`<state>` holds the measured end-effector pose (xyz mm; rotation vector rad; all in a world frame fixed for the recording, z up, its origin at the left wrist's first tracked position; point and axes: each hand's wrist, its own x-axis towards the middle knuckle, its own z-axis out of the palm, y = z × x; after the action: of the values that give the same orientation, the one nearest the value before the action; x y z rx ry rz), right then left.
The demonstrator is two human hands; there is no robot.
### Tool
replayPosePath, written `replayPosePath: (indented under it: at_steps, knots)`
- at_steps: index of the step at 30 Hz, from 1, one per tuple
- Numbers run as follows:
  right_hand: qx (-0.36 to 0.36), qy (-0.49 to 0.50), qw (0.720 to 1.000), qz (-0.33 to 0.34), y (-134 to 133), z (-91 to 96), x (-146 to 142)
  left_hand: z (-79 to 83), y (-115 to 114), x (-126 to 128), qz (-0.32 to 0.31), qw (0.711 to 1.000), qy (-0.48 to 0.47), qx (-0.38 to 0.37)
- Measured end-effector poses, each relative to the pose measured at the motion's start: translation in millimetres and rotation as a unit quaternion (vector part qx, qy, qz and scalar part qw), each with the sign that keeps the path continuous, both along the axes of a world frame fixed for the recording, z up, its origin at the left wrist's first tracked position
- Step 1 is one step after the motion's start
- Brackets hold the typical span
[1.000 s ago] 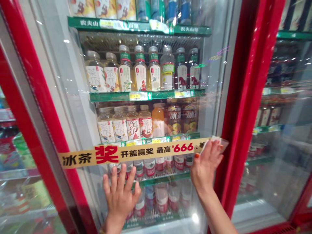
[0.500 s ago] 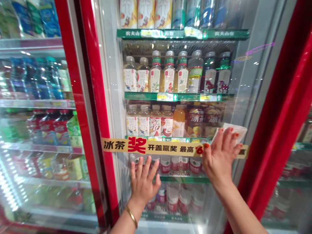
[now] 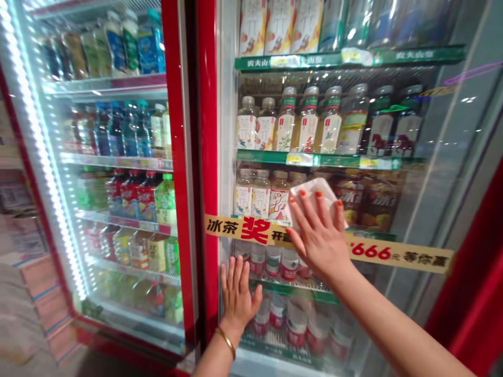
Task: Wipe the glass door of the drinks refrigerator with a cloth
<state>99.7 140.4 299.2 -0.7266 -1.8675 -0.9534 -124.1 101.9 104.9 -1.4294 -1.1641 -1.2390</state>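
Note:
My right hand (image 3: 318,230) presses a white cloth (image 3: 314,191) flat against the glass door (image 3: 432,173) of a drinks fridge, over the yellow banner sticker (image 3: 396,254) with red and black print. Its fingers are spread on top of the cloth. My left hand (image 3: 238,293) lies flat on the same glass lower down, fingers spread, holding nothing; a gold bangle (image 3: 226,340) sits on its wrist. Behind the glass stand rows of tea and juice bottles (image 3: 306,123) on green-edged shelves.
A red door frame (image 3: 206,157) separates this fridge from a second lit fridge (image 3: 118,173) at the left, filled with bottles and cartons. Another red frame (image 3: 475,293) stands at the lower right. Blurred shelving shows at the far left edge.
My right hand has slid the cloth leftward along the glass, from the banner's right end to its middle. The view has swung left, revealing the neighbouring fridge. My left hand stays flat on the glass.

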Motion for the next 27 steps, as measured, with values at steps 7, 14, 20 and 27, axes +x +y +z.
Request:
replayPosePath:
  at_steps: [7,14,20,27]
  knots:
    - [0.065,-0.267,0.939,0.205,-19.2,-69.8,-34.9,-13.2,0.8,-2.3,-0.017,0.998,-0.050,0.030]
    - [-0.002,-0.107,0.985,0.135,-0.4,64.8,-72.6,-18.1,3.5,-3.0,0.000,0.999,-0.044,0.027]
    - [0.045,-0.295,0.939,0.172,-7.4,0.4,-112.4,-26.5,0.6,-7.4,0.007,0.997,0.023,0.067]
    - [0.027,-0.072,0.996,0.048,11.2,34.8,15.3,-9.3,-4.6,-4.6,-0.004,0.999,0.036,0.026]
